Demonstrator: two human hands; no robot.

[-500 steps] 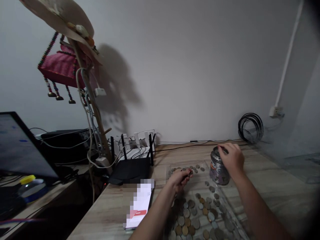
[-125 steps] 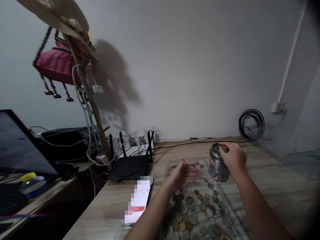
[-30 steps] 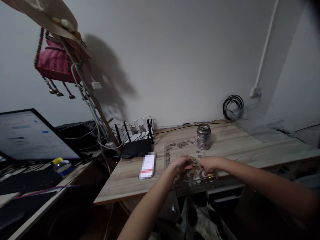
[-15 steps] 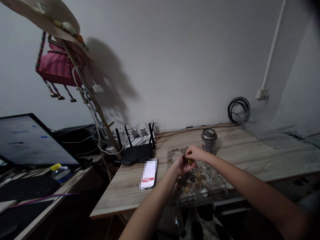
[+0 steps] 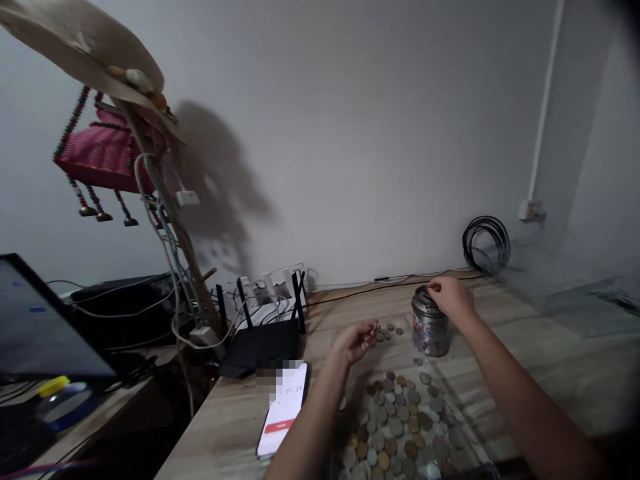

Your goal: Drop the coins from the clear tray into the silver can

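Observation:
My left hand [image 5: 356,341] is curled palm up above the tabletop, with small coins [image 5: 374,327] at its fingertips. My right hand [image 5: 454,301] pinches at the slotted lid of a round silver-grey tin coin bank [image 5: 431,330], which stands upright. Whatever is between those fingertips is too small and covered to see. In front of the tin, many silver and gold-coloured coins [image 5: 395,427] lie spread on a clear plastic sheet or tray [image 5: 470,427]. A few more coins [image 5: 384,335] lie just beyond my left fingers.
A lit phone [image 5: 284,417] lies left of my left forearm, near a black router [image 5: 263,347]. A coil of black cable [image 5: 486,243] leans against the wall. On the left are a monitor [image 5: 40,327], a yellow-capped bottle [image 5: 65,400], and a hanging pink bag [image 5: 103,157].
My right hand has left my left palm and moved right to the tin's lid. My left hand has stayed back with coins. The view has shifted, showing the coins larger.

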